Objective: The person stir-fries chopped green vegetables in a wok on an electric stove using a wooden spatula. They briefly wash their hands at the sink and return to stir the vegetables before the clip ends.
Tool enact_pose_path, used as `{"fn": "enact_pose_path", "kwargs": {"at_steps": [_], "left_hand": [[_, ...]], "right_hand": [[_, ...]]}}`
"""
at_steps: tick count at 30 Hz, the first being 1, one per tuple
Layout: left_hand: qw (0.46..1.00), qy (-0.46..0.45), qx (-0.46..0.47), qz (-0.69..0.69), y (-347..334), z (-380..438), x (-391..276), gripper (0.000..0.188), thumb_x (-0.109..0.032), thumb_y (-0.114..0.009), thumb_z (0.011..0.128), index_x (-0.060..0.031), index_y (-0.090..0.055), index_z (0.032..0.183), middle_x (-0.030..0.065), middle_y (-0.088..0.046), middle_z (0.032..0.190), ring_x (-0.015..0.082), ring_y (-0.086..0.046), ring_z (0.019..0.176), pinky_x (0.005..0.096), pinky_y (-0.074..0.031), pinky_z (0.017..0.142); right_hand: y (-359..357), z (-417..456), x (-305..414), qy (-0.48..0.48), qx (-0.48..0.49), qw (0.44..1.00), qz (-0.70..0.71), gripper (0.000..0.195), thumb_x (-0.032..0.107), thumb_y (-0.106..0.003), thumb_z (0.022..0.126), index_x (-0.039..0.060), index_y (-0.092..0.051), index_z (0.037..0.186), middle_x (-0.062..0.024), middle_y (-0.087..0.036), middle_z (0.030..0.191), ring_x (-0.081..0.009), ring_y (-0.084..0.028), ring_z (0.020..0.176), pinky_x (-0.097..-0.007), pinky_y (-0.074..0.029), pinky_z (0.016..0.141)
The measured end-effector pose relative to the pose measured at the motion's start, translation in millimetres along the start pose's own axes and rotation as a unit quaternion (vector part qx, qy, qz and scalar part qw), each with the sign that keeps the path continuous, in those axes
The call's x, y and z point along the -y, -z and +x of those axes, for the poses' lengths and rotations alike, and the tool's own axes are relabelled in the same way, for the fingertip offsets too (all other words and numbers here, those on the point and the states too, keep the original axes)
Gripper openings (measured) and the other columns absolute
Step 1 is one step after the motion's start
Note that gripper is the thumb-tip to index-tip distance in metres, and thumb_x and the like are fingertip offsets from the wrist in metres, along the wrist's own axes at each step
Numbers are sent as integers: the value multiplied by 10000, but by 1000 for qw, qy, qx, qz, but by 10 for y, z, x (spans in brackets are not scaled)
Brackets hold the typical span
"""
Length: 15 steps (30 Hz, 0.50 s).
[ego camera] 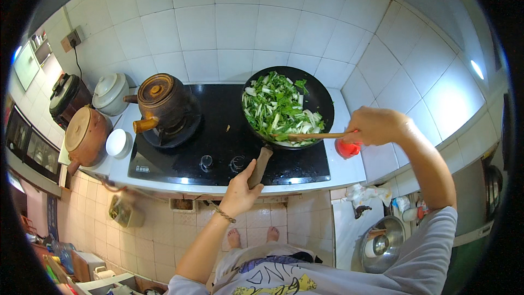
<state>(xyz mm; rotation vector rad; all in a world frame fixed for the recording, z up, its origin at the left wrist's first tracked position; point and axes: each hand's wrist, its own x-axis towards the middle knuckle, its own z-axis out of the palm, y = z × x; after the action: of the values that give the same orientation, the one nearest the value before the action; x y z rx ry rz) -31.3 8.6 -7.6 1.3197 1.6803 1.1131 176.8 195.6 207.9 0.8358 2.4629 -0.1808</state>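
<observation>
My left hand (242,192) grips the handle (260,168) of a black wok (317,96) on the right side of the glass-topped stove (221,147). Chopped leafy greens (276,102) with pale stems fill most of the wok, leaving its dark right wall bare. In my right hand (376,126) is a wooden spatula or spoon (315,135), reaching in over the near rim; its far end is hidden among the greens. A red object (348,148), perhaps a container, sits on the white counter just below my right hand.
On the left burner stands a brown clay pot (160,98) with a spout. Further left are a white bowl (118,143), a clay casserole (86,135), a lidded white pot (110,94) and an electric cooker (69,98). A metal basin (382,254) holding dishes is at lower right.
</observation>
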Motion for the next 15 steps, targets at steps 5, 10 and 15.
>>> {"fn": "enact_pose_path", "kwargs": {"at_steps": [5, 10, 15], "left_hand": [[999, -35, -17, -10, -72, 11, 155, 680, -94, -638, 778, 50, -345, 1374, 291, -525, 1242, 358, -536, 1159, 341, -420, 959], [1000, -10, -3, 0, -40, 6, 40, 678, -90, -638, 776, 43, -348, 1374, 290, -522, 1246, 363, -530, 1164, 342, -416, 968], [1000, 11, -6, -16, -46, 4, 49, 681, -92, -643, 774, 30, -352, 1378, 291, -521, 1248, 355, -535, 1162, 341, -416, 966]], "right_hand": [[-808, 793, 240, -62, -144, 985, -76, 214, 227, -571, 863, 49, -641, 768, -136, -623, 777, -310, -660, 761, -394, -546, 624], [-1016, 914, -316, -138, -203, 966, -83, 188, 202, -580, 865, 46, -684, 846, -137, -650, 818, -293, -667, 789, -390, -550, 671], [-625, 399, -302, -167, -149, 974, 36, 301, 281, -556, 907, -1, -652, 867, -194, -660, 841, -353, -652, 804, -433, -530, 675]]}}
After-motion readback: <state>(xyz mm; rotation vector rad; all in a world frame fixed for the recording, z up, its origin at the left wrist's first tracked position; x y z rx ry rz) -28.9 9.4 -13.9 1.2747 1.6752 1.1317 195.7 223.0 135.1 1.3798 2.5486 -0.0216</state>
